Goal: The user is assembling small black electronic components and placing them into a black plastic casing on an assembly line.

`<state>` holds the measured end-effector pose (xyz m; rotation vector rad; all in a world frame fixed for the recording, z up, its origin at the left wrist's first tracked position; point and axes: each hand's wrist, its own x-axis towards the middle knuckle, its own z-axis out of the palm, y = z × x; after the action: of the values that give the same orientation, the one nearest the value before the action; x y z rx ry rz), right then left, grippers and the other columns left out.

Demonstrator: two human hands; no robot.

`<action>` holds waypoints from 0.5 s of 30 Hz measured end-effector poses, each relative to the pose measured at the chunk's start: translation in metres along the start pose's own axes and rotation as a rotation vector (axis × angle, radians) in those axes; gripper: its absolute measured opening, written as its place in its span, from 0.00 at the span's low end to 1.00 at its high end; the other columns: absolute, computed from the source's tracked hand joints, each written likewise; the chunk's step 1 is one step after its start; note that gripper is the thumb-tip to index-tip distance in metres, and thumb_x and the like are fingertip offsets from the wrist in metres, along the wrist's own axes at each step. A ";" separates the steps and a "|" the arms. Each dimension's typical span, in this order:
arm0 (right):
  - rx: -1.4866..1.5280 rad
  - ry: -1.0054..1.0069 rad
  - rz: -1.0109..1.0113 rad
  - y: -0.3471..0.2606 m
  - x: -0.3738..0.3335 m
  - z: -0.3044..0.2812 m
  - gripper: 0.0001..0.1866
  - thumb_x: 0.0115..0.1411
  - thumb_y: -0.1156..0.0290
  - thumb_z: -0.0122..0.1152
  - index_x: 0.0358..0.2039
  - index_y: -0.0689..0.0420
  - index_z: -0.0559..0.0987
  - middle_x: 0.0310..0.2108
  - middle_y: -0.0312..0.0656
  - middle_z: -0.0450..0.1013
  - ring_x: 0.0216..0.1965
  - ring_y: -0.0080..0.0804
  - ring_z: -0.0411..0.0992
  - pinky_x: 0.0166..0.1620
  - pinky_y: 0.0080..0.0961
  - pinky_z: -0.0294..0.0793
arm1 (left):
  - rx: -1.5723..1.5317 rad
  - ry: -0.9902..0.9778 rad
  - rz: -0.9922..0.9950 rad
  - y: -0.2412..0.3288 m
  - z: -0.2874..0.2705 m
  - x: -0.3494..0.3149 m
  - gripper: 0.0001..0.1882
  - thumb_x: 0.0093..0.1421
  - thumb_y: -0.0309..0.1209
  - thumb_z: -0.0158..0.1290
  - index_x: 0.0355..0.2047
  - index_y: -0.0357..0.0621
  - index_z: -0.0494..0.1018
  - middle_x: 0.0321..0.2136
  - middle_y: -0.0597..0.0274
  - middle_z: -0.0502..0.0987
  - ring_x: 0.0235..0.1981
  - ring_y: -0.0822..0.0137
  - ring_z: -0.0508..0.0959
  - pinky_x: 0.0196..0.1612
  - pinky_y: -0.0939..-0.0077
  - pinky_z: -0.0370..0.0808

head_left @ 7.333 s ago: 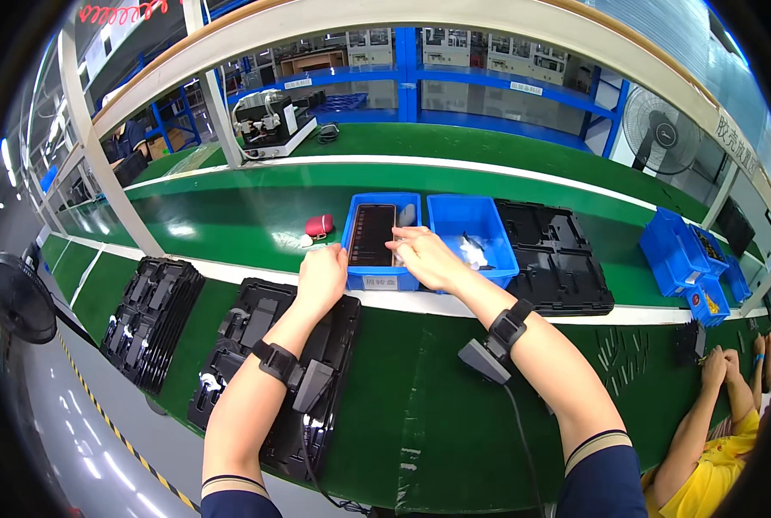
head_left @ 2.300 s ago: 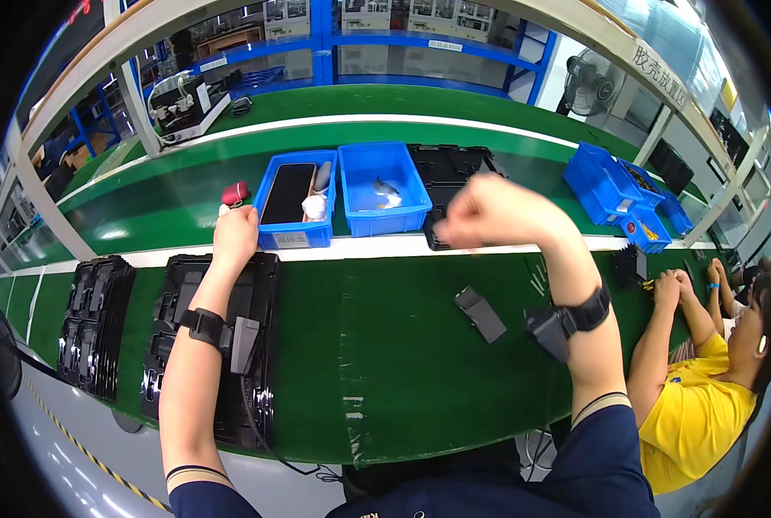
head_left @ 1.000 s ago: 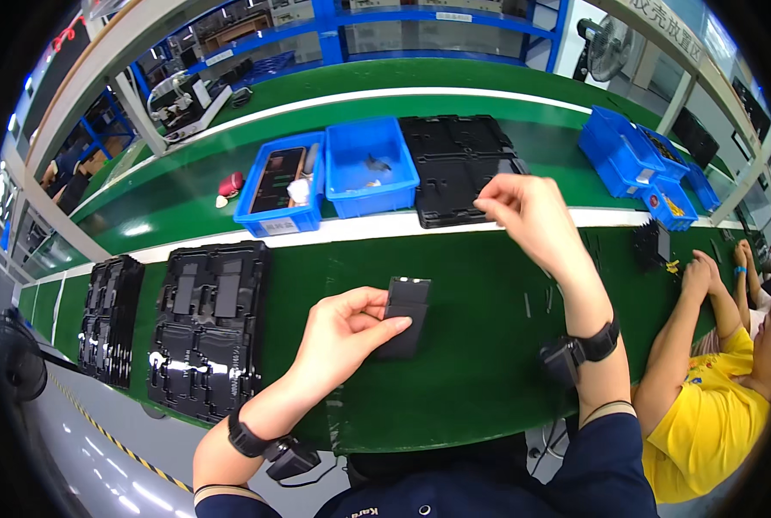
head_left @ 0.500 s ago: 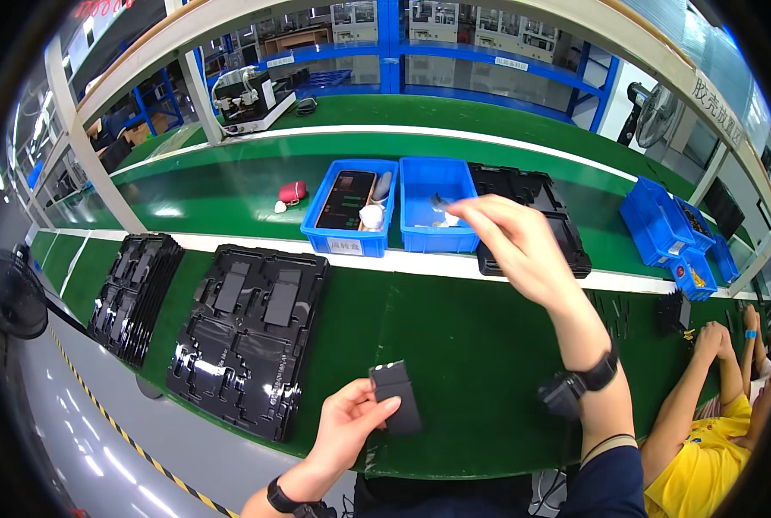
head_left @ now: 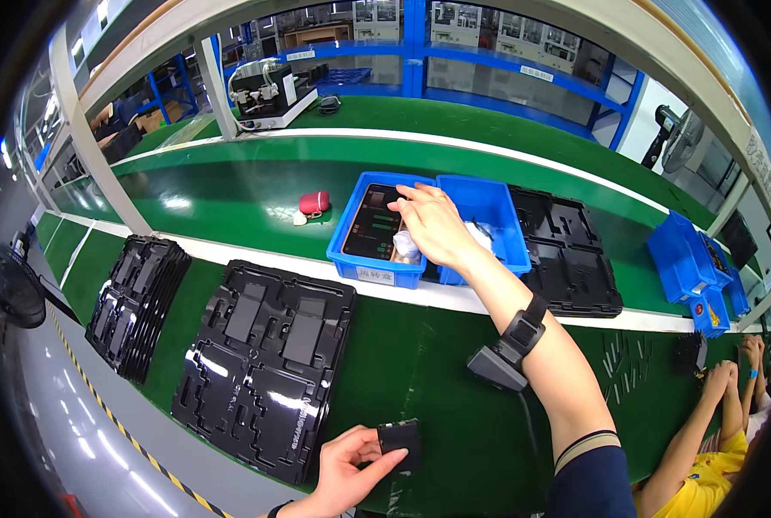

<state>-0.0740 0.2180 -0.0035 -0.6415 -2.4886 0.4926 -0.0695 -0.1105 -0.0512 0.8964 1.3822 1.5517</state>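
Observation:
My left hand (head_left: 351, 466) pinches a flat black rectangular piece (head_left: 400, 442) between thumb and fingers at the near edge of the green table. Above the left blue bin (head_left: 375, 274) is my right hand (head_left: 433, 226), its fingers stretched out and apart, with nothing visible in them. The fingertips overlap the edge of a phone (head_left: 373, 223) with a lit screen lying in that bin; I cannot tell whether they touch it. A small white item (head_left: 406, 247) rests beside the phone. My right hand partly hides the second blue bin (head_left: 506, 226), which holds small white and dark pieces.
To the left lie a black moulded tray (head_left: 256, 371) with rectangular black pieces and a tray stack (head_left: 135, 302). More black trays (head_left: 571, 250) sit right of the bins. A red pouch (head_left: 314, 204) lies behind. At right, a co-worker's arms (head_left: 696, 432) reach near thin strips (head_left: 627, 367).
My right hand has moved left from the second bin to above the left bin, and its fingers have spread. My left hand, still holding the black piece, appears lower. The whole view has shifted.

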 end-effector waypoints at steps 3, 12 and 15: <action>-0.080 -0.039 -0.012 0.002 0.006 0.009 0.23 0.64 0.59 0.31 0.45 0.54 0.76 0.58 0.46 0.59 0.61 0.47 0.50 0.63 0.38 0.45 | -0.039 -0.037 -0.014 -0.006 -0.005 -0.002 0.11 0.51 0.14 0.55 0.36 0.30 0.71 0.32 0.61 0.73 0.34 0.72 0.77 0.37 0.82 0.75; 0.035 -0.076 0.008 0.024 0.010 0.016 0.23 0.64 0.59 0.32 0.46 0.52 0.76 0.59 0.51 0.56 0.61 0.50 0.48 0.63 0.39 0.46 | 0.127 -0.056 0.030 0.013 -0.004 0.004 0.09 0.48 0.17 0.59 0.31 0.32 0.73 0.23 0.66 0.68 0.23 0.81 0.72 0.24 0.89 0.67; 0.082 -0.102 -0.023 0.018 0.007 0.007 0.23 0.63 0.59 0.33 0.45 0.50 0.77 0.59 0.50 0.56 0.61 0.50 0.48 0.63 0.40 0.45 | 0.162 -0.076 0.048 0.015 -0.004 0.007 0.09 0.47 0.18 0.60 0.30 0.33 0.74 0.23 0.65 0.70 0.23 0.79 0.73 0.25 0.88 0.68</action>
<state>-0.0773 0.2345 -0.0147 -0.5683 -2.5534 0.6294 -0.0781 -0.1061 -0.0366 1.0822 1.4562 1.4411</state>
